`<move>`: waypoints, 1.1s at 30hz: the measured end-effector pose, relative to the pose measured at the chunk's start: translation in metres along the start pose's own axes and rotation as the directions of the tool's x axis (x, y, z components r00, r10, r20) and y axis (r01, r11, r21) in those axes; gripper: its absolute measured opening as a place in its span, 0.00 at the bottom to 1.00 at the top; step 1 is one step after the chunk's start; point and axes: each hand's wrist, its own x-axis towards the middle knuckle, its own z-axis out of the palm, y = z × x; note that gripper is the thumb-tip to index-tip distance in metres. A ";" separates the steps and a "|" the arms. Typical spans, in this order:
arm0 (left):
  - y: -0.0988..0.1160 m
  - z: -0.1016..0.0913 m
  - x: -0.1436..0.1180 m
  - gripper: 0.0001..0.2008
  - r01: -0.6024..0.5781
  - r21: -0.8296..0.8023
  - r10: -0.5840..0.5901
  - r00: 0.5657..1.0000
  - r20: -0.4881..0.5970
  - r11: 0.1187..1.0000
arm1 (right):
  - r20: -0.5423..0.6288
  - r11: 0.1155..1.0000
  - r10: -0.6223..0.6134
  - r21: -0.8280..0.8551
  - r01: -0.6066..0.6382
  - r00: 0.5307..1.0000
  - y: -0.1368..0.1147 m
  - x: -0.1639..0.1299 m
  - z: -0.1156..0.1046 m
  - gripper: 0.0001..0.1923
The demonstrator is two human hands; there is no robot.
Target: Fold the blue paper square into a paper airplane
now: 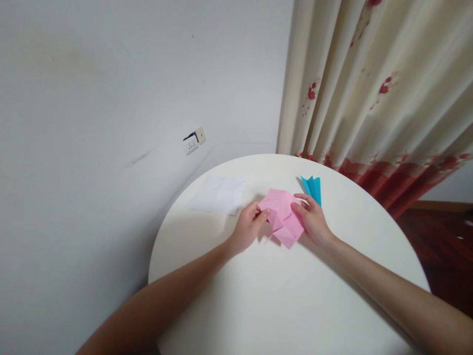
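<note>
A pink sheet of folded paper [283,209] is held between my two hands above the table, with several creases and flaps showing on it. My left hand [251,222] pinches its left edge between thumb and fingers. On the opposite side, my right hand [312,217] grips the right edge, the thumb lying on top and the index finger stretched out behind. Just beyond my right hand lies a blue pleated paper [313,188], its lower part partly hidden by that hand.
The round white table [273,296] stands close to a white wall [111,98] with a socket [190,144]. White creased paper [218,193] lies at the table's far left. A cream and red curtain [369,98] hangs behind the table at the right.
</note>
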 end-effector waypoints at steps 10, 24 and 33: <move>-0.007 -0.014 0.000 0.14 -0.268 0.353 0.358 0.907 -0.221 0.896 | 0.489 0.853 0.354 0.180 -0.490 0.797 -0.016 -0.012 0.007 0.17; 0.003 -0.014 0.000 0.14 -0.293 0.486 0.487 0.804 -0.340 0.823 | 0.536 0.953 0.047 0.230 -0.199 0.843 -0.008 -0.014 0.005 0.18; 0.001 -0.006 0.004 0.15 -0.229 0.212 0.276 0.935 -0.225 0.950 | 0.205 0.906 0.189 0.340 -0.251 0.960 -0.004 -0.003 0.003 0.18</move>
